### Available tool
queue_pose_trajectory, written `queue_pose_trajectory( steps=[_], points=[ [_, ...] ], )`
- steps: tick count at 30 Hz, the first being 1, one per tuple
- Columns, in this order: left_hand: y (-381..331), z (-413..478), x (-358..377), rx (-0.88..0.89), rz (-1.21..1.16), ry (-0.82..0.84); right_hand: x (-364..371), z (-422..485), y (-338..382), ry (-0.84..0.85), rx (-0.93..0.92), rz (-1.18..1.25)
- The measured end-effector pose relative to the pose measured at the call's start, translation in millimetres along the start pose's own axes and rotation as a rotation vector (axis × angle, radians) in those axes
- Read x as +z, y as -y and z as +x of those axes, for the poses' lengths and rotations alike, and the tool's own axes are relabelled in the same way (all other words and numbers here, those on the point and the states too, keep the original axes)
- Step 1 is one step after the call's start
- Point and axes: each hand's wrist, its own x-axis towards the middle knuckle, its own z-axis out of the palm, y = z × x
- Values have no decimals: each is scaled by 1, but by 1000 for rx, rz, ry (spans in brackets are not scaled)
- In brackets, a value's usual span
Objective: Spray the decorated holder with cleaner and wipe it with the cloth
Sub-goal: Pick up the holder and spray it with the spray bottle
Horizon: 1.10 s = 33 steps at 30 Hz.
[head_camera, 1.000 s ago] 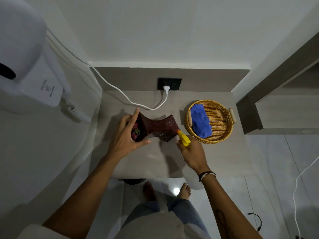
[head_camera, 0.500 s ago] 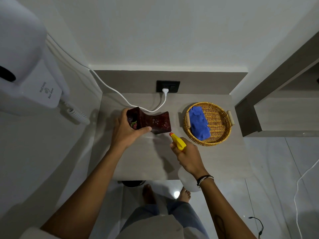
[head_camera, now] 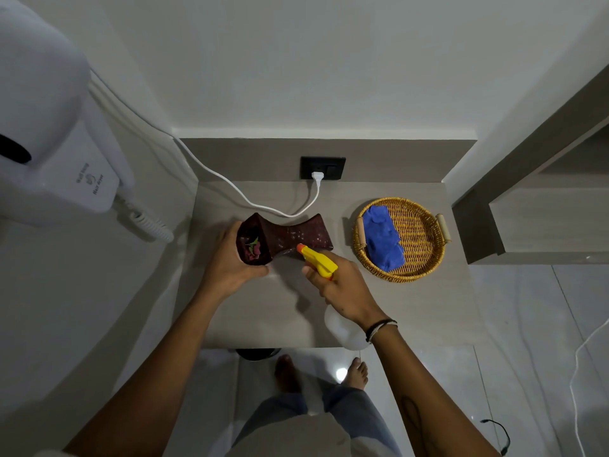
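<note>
The dark red decorated holder point(head_camera: 290, 235) is tipped on its side over the grey counter point(head_camera: 263, 311), its open mouth facing me with pink flowers inside. My left hand point(head_camera: 230, 265) grips it at the mouth end. My right hand point(head_camera: 342, 288) holds the spray bottle point(head_camera: 318, 260), whose yellow head with an orange nozzle points at the holder's narrow waist from just in front. The bottle's white body hangs below my wrist. A blue cloth point(head_camera: 384, 240) lies in the wicker basket point(head_camera: 425, 239) to the right.
A white cable point(head_camera: 250, 201) runs from the wall socket point(head_camera: 323, 168) across the counter just behind the holder. A white wall-mounted hair dryer point(head_camera: 49, 133) with a coiled cord hangs at the left. My bare feet stand on the glossy floor below the counter's front edge.
My left hand has shifted its grip on the holder's mouth end, turning the opening toward me. My right hand has brought the spray nozzle closer to the holder's middle.
</note>
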Motion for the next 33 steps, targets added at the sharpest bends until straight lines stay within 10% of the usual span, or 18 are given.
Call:
queue_pose_trajectory(
  steps=[24,33],
  points=[
    [-24,-10,0,91,207,-55,-10,1,-35,-149,180,-214],
    [-33,2,8,-204,-43,-56,-10,-10,-19,-40,-40,-74]
  ],
)
